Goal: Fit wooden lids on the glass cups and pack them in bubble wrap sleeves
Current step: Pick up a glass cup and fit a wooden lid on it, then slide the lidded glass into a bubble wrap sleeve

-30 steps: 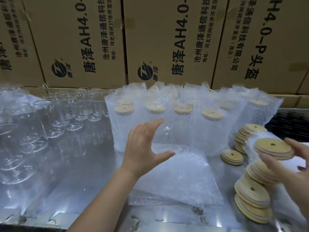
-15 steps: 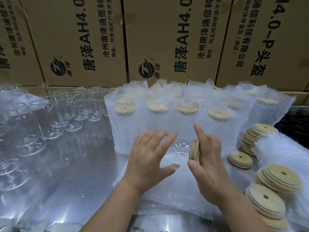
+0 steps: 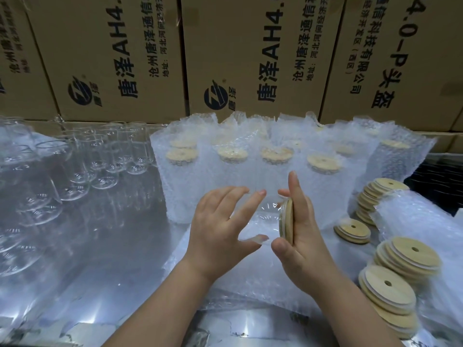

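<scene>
On the reflective table (image 3: 120,259) before stacked cartons (image 3: 107,46), empty glass cups (image 3: 105,156)

Probably a packing warehouse, stacked printed cartons (image 3: 250,58), rows of bubble-wrapped cups (image 3: 275,171)

Both bare forearms (image 3: 155,304) reach in from the lower edge. The left hand (image 3: 223,221), fingers spread and curved, thumb underneath, grips a clear glass cup (image 3: 265,216) lying on its side. The right hand (image 3: 304,236) stands on edge, palm facing left, fingers straight up, thumb and forefinger pinching a wooden lid (image 3: 288,220) against the palm
</scene>
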